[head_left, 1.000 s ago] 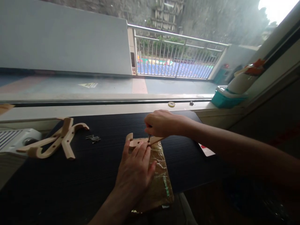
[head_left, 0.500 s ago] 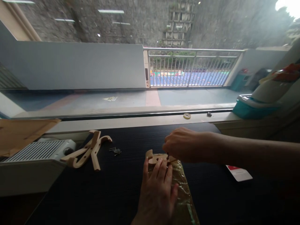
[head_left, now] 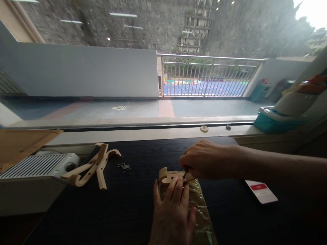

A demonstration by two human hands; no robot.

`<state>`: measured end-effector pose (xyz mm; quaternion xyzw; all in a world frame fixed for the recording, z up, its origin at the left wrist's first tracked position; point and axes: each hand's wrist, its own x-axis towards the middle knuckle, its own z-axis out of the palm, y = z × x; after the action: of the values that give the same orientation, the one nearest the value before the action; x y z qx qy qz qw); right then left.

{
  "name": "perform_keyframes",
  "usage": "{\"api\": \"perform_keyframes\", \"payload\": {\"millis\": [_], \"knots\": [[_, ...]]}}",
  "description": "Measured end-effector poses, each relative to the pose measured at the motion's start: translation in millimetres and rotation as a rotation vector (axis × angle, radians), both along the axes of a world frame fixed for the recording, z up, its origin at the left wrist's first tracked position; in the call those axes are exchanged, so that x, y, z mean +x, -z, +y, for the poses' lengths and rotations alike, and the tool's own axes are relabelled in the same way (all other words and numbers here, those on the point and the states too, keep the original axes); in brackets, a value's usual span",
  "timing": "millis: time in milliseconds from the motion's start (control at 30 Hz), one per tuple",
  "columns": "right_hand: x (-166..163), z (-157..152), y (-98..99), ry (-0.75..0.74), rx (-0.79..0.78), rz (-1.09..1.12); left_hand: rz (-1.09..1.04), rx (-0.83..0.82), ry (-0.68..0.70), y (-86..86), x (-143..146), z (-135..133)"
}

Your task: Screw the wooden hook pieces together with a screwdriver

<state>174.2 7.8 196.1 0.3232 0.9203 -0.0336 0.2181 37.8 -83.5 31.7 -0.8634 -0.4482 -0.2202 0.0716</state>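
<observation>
My left hand (head_left: 172,209) lies with fingers spread, their tips pressing on a curved wooden piece (head_left: 167,179) that has a dark hole and an upturned end. Beneath that piece is a brown package (head_left: 200,204) wrapped in shiny clear tape. Closed in a fist, my right hand (head_left: 200,158) grips a screwdriver (head_left: 186,173); only its dark shaft shows, pointing down at the wood, and the handle is hidden in the fist. To the left rest several joined wooden arms (head_left: 98,165) with curved ends, and beside them a small pile of screws (head_left: 124,166).
A black table (head_left: 127,211) bears all this. A red and white card (head_left: 262,192) lies on the right. Along the sill are a tape roll (head_left: 204,129), a small grey object (head_left: 228,127) and a teal box (head_left: 277,122). Cardboard (head_left: 22,144) and a white slatted unit (head_left: 38,166) stand left.
My right hand has shifted slightly and tilted, so more of the screwdriver's shaft shows. My left hand stays on the wooden piece. The view has moved a little, and more of the card shows.
</observation>
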Motion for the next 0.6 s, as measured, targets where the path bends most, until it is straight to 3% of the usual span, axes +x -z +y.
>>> {"api": "perform_keyframes", "payload": {"millis": [100,167,400,600], "knots": [[-2.6,1.7,4.3,-0.095,-0.022,-0.001,0.012,0.017,0.008,1.0,-0.3,1.0],[-2.6,3.3,7.7,-0.077,-0.027,0.025,-0.001,0.012,-0.006,1.3,1.1,1.2],[3.3,6.2,10.8,0.219,0.014,0.066,-0.096,-0.041,-0.079,-2.0,5.8,-1.1],[6.1,2.4,-6.6,0.135,0.012,0.022,-0.003,0.001,-0.053,-5.0,1.4,-1.7]]}}
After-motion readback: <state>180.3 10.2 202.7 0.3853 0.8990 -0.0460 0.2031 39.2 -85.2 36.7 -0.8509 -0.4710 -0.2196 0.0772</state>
